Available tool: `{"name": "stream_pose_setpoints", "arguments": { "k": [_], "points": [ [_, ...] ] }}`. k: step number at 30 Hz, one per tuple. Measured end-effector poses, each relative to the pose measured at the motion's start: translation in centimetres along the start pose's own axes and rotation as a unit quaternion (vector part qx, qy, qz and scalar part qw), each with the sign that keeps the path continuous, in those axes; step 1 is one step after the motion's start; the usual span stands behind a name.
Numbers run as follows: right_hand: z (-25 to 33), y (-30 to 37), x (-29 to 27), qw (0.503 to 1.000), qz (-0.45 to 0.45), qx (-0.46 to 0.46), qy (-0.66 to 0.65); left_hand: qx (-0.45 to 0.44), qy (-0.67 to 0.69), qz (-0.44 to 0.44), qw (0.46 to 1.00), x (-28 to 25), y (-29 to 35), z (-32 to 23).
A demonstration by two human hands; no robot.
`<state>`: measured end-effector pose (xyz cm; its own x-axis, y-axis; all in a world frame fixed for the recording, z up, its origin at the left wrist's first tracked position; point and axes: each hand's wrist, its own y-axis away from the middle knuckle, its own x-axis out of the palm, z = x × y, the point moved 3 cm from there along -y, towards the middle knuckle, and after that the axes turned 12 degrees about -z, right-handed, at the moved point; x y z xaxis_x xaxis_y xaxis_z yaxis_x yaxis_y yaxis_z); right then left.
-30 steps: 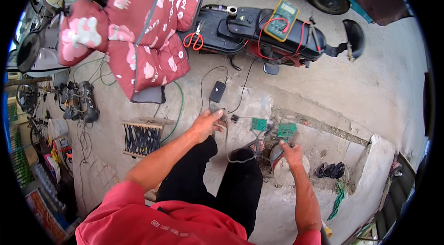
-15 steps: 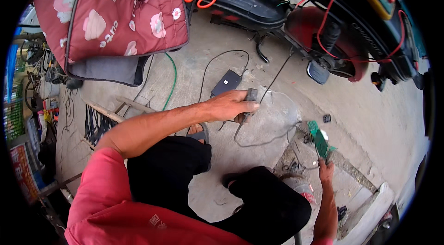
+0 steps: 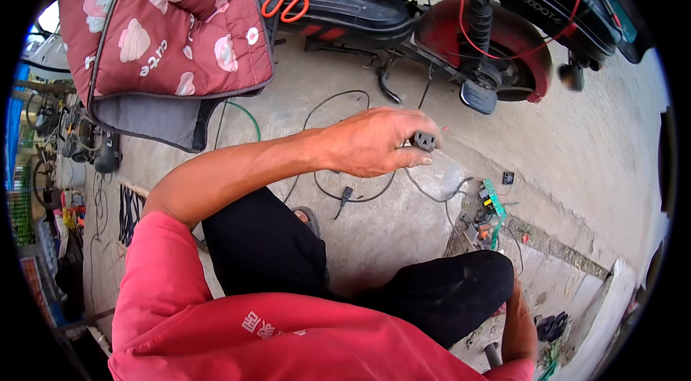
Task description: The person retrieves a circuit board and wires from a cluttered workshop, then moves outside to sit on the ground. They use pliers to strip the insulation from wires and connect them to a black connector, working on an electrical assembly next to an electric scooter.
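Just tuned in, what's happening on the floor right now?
A person crouches on a concrete floor beside a scooter. The left hand is raised, pinching a small black connector between its fingertips, with a thin black cable looping down to the floor. The right hand is hidden behind the knee; only the forearm shows. A green circuit board with loose wires lies on the floor by the right knee. Red scissors rest on the scooter's footboard, beside a red quilted cover.

The scooter [image 3: 446, 14] stands behind the hand [image 3: 374, 142]. The blanket [image 3: 165, 28] lies left, the circuit board [image 3: 493, 205] right.
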<state>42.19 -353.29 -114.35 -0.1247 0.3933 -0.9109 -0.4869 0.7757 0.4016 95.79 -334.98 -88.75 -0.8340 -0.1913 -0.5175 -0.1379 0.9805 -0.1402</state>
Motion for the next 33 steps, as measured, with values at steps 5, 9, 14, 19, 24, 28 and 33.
{"name": "stream_pose_setpoints", "arguments": {
  "k": [5, 9, 14, 19, 24, 28, 33],
  "points": [
    [7.9, -6.0, -12.4, 0.998, 0.022, -0.052, -0.002, 0.132, -0.11, -0.045, 0.984, 1.1, -0.5, -2.6],
    [28.5, -4.1, -25.1, 0.906, -0.083, -0.244, -0.334, 0.147, -0.146, -0.092, 0.974, 1.6, -0.3, -2.8],
    [37.7, -1.3, -27.1, 0.799, -0.041, -0.298, -0.52, 0.138, -0.17, -0.148, 0.964, 0.9, -0.3, -3.6],
    [38.8, -1.1, -25.4, 0.799, -0.013, -0.253, -0.545, 0.145, -0.167, -0.15, 0.964, 0.2, 0.1, -3.2],
    [37.6, -2.5, -22.8, 0.758, 0.064, -0.181, -0.623, 0.035, 0.046, -0.038, 0.998, 0.1, -0.5, -4.1],
    [37.7, -3.2, -23.0, 0.754, 0.057, -0.14, -0.639, -0.046, 0.102, -0.014, 0.994, -0.7, -0.7, -4.4],
    [37.9, -3.3, -24.1, 0.77, 0.055, -0.183, -0.609, 0.033, 0.024, -0.076, 0.996, -1.5, -0.8, -4.4]
  ]
}}
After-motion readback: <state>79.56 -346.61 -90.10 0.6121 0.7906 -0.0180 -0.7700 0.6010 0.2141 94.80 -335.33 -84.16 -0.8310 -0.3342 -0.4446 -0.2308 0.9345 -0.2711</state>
